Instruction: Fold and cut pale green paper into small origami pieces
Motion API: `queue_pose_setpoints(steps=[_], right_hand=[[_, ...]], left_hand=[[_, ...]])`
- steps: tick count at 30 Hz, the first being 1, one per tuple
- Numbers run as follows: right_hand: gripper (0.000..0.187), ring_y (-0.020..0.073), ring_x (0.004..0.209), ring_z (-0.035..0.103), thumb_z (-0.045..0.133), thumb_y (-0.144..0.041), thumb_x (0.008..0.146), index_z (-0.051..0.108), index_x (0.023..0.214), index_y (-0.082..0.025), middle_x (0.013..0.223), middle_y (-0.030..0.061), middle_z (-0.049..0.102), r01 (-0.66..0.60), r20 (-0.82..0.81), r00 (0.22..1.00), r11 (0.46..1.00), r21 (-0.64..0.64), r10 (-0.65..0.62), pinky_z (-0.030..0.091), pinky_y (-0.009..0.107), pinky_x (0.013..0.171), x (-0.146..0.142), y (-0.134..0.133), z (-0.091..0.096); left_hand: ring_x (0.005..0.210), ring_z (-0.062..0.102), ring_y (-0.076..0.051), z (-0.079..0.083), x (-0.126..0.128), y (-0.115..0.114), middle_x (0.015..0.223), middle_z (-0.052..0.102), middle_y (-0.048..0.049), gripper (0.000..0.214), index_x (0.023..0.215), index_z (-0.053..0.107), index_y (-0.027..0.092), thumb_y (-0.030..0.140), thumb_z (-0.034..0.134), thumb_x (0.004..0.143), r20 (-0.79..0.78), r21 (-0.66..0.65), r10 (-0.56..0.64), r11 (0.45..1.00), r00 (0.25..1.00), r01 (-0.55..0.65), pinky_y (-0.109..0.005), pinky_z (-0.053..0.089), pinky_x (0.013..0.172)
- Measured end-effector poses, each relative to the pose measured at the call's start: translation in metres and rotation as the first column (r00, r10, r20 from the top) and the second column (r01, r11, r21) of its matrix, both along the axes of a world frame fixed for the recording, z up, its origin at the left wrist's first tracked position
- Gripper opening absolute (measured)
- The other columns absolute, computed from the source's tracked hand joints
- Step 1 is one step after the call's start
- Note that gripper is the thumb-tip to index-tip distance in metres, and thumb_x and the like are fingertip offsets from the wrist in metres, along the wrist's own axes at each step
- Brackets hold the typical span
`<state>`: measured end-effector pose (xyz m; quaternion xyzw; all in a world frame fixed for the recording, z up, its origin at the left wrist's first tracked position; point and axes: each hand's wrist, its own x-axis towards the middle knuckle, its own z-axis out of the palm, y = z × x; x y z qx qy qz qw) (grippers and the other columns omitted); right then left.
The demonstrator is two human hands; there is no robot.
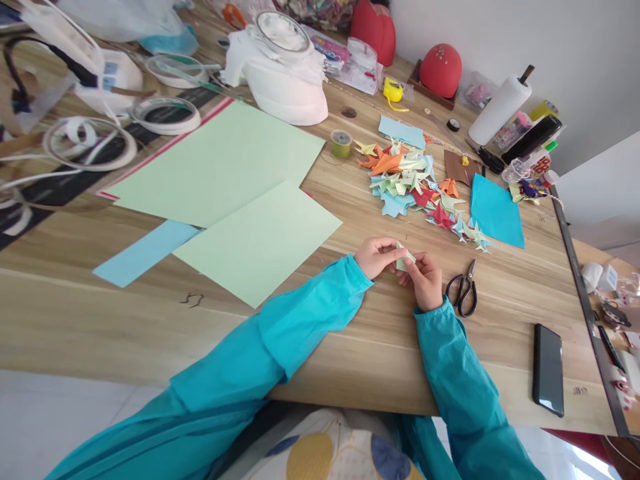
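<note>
Between my two hands is a small folded piece of pale green paper (403,261). My left hand (376,257) pinches its upper left part with thumb and fingers. My right hand (425,277) grips the lower right side, the thumb lying on the paper. Just right of that hand lie black-handled scissors (464,290). Beyond my hands a heap of folded paper cranes (400,170) in orange, green, blue and red spreads over the table. Larger pale green sheets (260,240) lie to the left, partly over a light blue strip (145,253).
A black phone (548,370) lies near the right front edge. Bright blue paper (497,210) is right of the cranes. A thread spool (341,143), yellow tape measure (393,92) and red pincushion (441,70) stand farther back. Tape rolls and cables (90,143) crowd the left.
</note>
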<state>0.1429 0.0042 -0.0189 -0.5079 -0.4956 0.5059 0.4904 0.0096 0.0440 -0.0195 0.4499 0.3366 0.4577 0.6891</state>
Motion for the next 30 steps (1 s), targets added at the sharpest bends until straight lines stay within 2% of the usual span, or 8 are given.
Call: queue_pose_setpoints(steps=[9,18,26,30], right_hand=[[0.029,0.0089,0.040,0.053,0.054,-0.046,0.080,0.052,0.073,-0.018,0.053,-0.0029,0.061,-0.026,0.001,1.000,1.000,-0.008,0.026,0.043,0.021,0.040,0.0024,-0.0002,-0.0018],[0.028,0.0091,0.040,0.053,0.055,-0.045,0.080,0.052,0.073,-0.018,0.052,-0.0033,0.060,-0.026,0.004,1.000,1.000,0.002,0.026,0.043,0.021,0.040,0.0022,-0.0004,-0.0013],[0.029,0.0091,0.038,0.052,0.057,-0.047,0.078,0.053,0.073,-0.018,0.051,-0.0037,0.060,-0.011,0.026,1.000,1.000,-0.010,0.011,0.043,0.021,0.039,0.0008,-0.0006,0.0008],[0.030,0.0095,0.040,0.053,0.052,-0.047,0.081,0.054,0.072,-0.018,0.052,-0.0032,0.059,-0.009,0.007,1.000,1.000,-0.026,0.010,0.043,0.022,0.040,0.0020,-0.0012,-0.0009]], left_hand=[[0.044,0.052,-0.009,0.0058,-0.0015,-0.0006,0.049,0.057,0.0020,0.029,0.064,0.063,0.013,0.041,0.071,0.061,-0.043,0.030,0.001,1.000,0.999,0.000,-0.022,0.045,0.045],[0.045,0.050,-0.009,0.0047,0.0010,-0.0020,0.052,0.056,0.0020,0.031,0.064,0.063,0.013,0.042,0.072,0.059,-0.019,-0.027,0.043,0.999,0.999,-0.043,-0.022,0.044,0.044],[0.047,0.050,-0.009,0.0052,-0.0009,-0.0017,0.049,0.054,0.0020,0.033,0.059,0.061,0.014,0.045,0.067,0.064,-0.029,-0.016,0.032,0.999,0.999,-0.032,-0.022,0.044,0.046],[0.047,0.049,-0.010,0.0041,-0.0016,-0.0014,0.051,0.055,0.0010,0.031,0.058,0.062,0.014,0.043,0.065,0.067,-0.055,-0.004,0.027,1.000,0.998,-0.028,-0.023,0.044,0.047]])
